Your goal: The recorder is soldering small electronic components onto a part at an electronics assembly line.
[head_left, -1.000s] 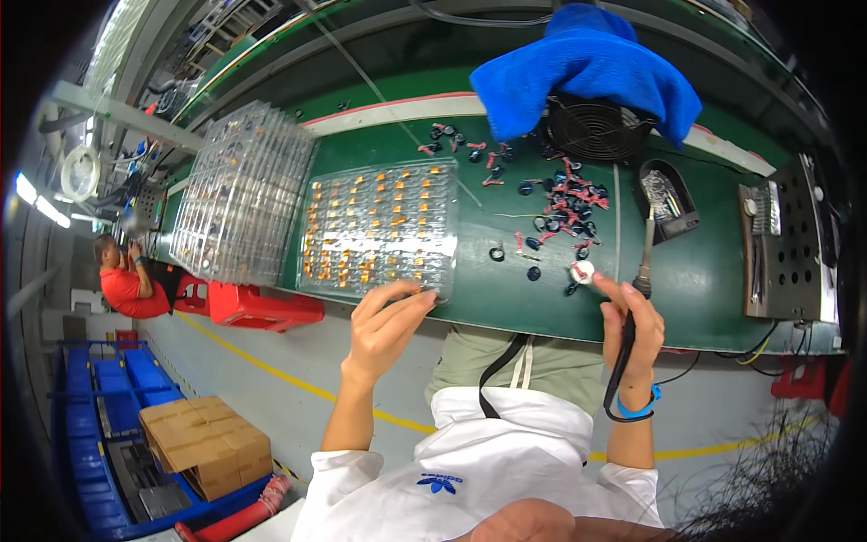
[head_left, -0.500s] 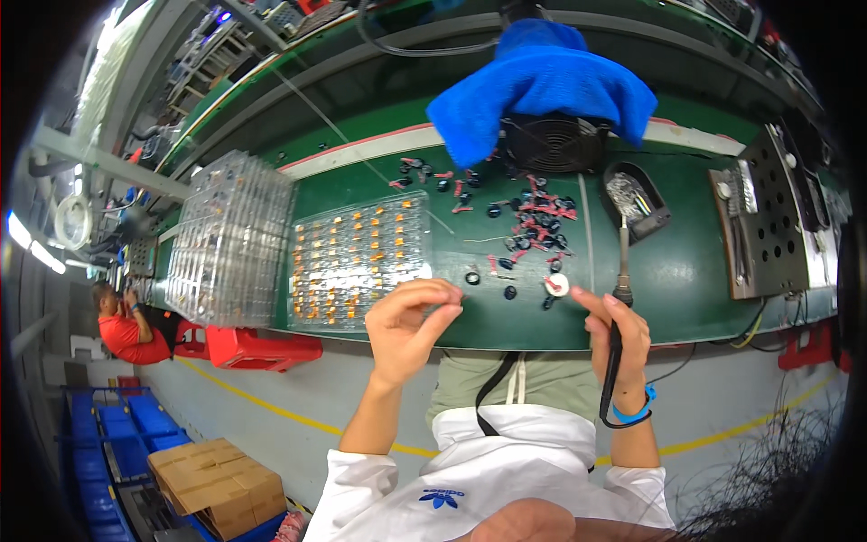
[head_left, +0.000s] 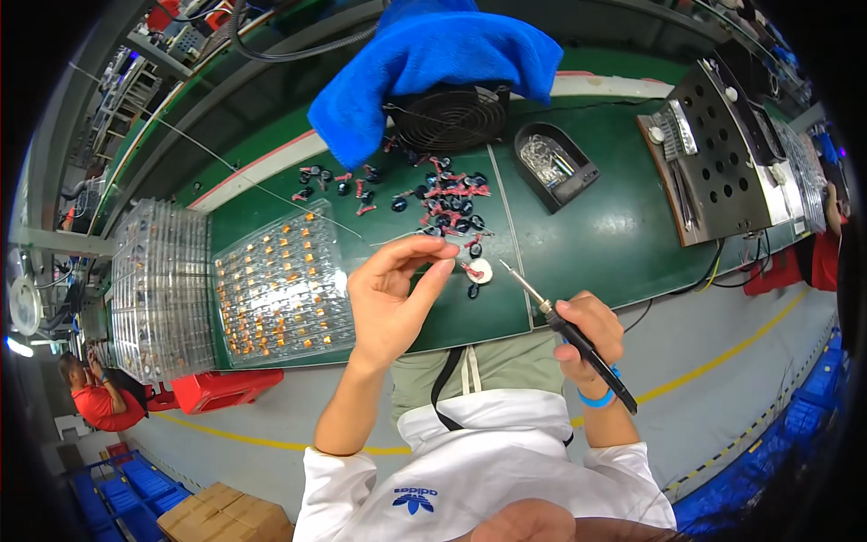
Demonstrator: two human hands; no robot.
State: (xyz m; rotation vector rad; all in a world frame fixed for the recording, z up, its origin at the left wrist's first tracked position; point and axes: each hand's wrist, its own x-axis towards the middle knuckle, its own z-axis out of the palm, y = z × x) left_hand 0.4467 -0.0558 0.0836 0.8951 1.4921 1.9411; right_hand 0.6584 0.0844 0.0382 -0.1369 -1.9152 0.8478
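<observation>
While the right hand wraps a black-handled metal-tipped soldering iron right of the flat white round disc, the left hand holds thumb and forefinger close together left of that disc (anything pinched: indiscernible), best kept clear of the iron's tip.

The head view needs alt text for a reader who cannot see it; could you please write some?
A person's right hand holds a soldering iron near a white disc on a green bench, while the left hand hovers nearby. Small dark and red parts lie scattered beyond; a clear tray holding orange pieces sits to the left.
</observation>
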